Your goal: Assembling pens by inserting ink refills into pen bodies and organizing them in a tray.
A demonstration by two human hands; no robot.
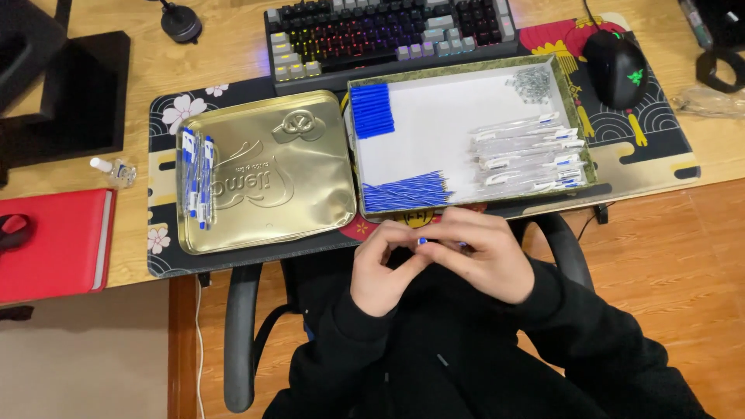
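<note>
**Few pens finished, most parts still in the box**

Status of finished work: a small group of assembled pens point(197, 177), blue and white, lies along the left edge of the gold tin lid point(268, 172). The rest of the lid surface carries nothing else.

Status of stock: the shallow cardboard box point(578, 116) to the right of the lid holds four separate supplies. Blue caps point(372, 111) are stacked at its upper left. Blue refills point(405, 191) lie in a bundle along its near edge. Clear barrels point(528, 151) are piled at its right side. A small heap of springs point(531, 81) sits in the far right corner. All four supplies look well stocked, so by judgement the work is at an early stage.

Part in hand: the left hand point(382, 268) and the right hand point(485, 256) meet just in front of the box, above the person's lap. The fingertips of both hands are pinched together on a small blue pen part point(423, 241). Only its blue end shows; which part it is cannot be told.

Surroundings: keyboard point(388, 35) and mouse point(617, 66) lie behind the box, untouched.
</note>
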